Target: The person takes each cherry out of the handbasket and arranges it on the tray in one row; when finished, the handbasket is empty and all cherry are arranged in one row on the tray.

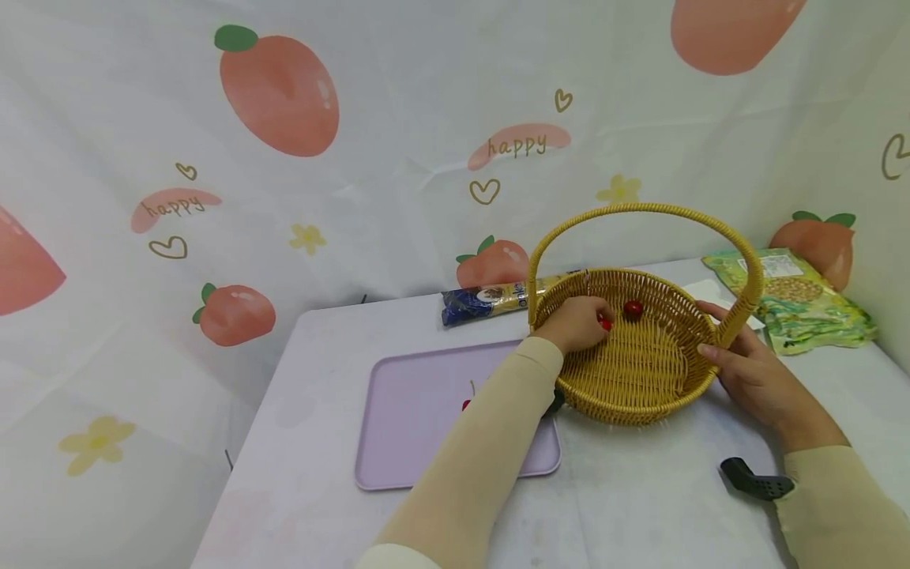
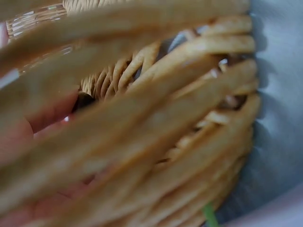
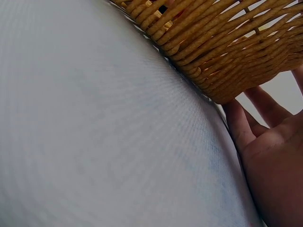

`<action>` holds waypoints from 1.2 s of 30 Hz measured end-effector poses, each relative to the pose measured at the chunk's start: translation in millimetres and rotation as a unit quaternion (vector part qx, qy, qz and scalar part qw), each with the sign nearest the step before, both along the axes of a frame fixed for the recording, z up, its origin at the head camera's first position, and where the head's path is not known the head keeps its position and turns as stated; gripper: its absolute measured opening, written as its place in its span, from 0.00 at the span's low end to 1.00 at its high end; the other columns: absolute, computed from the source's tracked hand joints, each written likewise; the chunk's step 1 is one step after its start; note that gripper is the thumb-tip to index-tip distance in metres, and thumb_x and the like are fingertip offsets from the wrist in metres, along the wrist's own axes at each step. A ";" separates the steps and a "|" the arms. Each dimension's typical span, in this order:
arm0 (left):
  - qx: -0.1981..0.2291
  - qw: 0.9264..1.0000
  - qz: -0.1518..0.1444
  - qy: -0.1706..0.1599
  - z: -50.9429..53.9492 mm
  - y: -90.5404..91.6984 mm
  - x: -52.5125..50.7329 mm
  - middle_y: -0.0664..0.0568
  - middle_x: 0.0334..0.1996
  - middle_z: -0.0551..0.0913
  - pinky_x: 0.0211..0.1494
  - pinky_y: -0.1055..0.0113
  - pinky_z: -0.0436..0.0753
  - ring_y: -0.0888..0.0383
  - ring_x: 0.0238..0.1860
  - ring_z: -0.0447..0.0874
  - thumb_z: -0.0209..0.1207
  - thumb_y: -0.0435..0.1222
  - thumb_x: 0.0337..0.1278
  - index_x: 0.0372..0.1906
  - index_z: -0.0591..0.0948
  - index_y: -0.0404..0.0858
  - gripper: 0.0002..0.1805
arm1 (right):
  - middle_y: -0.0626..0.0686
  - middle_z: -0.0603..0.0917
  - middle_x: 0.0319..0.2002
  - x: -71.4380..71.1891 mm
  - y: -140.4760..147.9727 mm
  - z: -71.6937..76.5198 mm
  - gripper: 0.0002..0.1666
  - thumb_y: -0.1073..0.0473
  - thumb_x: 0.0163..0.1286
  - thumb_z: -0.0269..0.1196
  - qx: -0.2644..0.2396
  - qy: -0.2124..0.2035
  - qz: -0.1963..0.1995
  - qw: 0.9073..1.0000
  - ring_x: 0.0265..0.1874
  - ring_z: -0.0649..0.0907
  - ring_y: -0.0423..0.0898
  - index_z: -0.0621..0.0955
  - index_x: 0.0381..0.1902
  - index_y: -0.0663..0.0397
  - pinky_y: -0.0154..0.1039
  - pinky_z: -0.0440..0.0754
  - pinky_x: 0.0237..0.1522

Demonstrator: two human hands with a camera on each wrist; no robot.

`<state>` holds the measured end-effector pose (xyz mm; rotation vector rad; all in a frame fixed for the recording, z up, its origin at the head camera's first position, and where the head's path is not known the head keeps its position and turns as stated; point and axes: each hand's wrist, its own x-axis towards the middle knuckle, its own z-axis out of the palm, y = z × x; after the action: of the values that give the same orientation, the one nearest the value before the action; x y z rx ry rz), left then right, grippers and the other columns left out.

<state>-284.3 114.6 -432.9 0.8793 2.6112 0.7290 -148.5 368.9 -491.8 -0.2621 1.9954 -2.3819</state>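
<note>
A yellow wicker basket (image 1: 640,371) with a tall arched handle stands at the right of the table. My left hand (image 1: 581,322) reaches over its left rim and pinches a red cherry (image 1: 605,324) low inside. Another cherry (image 1: 633,310) lies in the basket just beyond those fingertips. My right hand (image 1: 757,379) grips the basket's right side, thumb at the rim by the handle's foot. In the right wrist view, its fingers (image 3: 239,125) touch the lower wicker wall. A cherry (image 1: 466,405) with its stem rests on the lilac tray (image 1: 412,419), partly behind my left sleeve.
A blue and gold packet (image 1: 483,302) lies behind the tray and runs behind the basket. Farther right is a green printed bag (image 1: 796,300). A white cloth with printed peaches hangs at the back. The left forearm crosses over the tray.
</note>
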 end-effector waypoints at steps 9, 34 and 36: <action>0.045 0.999 0.012 0.020 2.7 -4.3 2.6 0.58 0.58 0.85 0.46 0.74 0.78 0.65 0.51 0.80 0.67 0.37 0.78 0.59 0.89 0.45 0.12 | 0.52 0.55 0.80 -1.1 -4.2 -1.3 0.40 0.69 0.87 0.50 0.005 0.003 0.005 1.000 0.72 0.63 0.41 0.57 0.88 0.36 0.29 0.61 0.69; 0.273 0.960 -0.054 0.016 48.3 -82.1 46.3 0.62 0.49 0.83 0.51 0.73 0.82 0.66 0.45 0.82 0.70 0.35 0.74 0.60 0.90 0.39 0.14 | 0.53 0.54 0.79 -0.7 -1.0 -0.5 0.41 0.69 0.87 0.50 0.008 0.010 0.003 1.000 0.73 0.63 0.41 0.56 0.89 0.35 0.28 0.61 0.69; 0.297 0.953 -0.055 0.000 48.4 -91.9 51.1 0.61 0.50 0.83 0.52 0.71 0.83 0.65 0.46 0.83 0.70 0.33 0.73 0.60 0.90 0.37 0.15 | 0.52 0.56 0.78 -0.9 -0.6 -0.8 0.41 0.70 0.87 0.49 0.002 0.016 0.005 1.000 0.72 0.65 0.40 0.56 0.89 0.36 0.27 0.63 0.67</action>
<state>-233.2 22.7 -384.6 1.1608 2.3351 1.5209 -149.4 368.3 -492.6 -0.3127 2.0070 -2.3824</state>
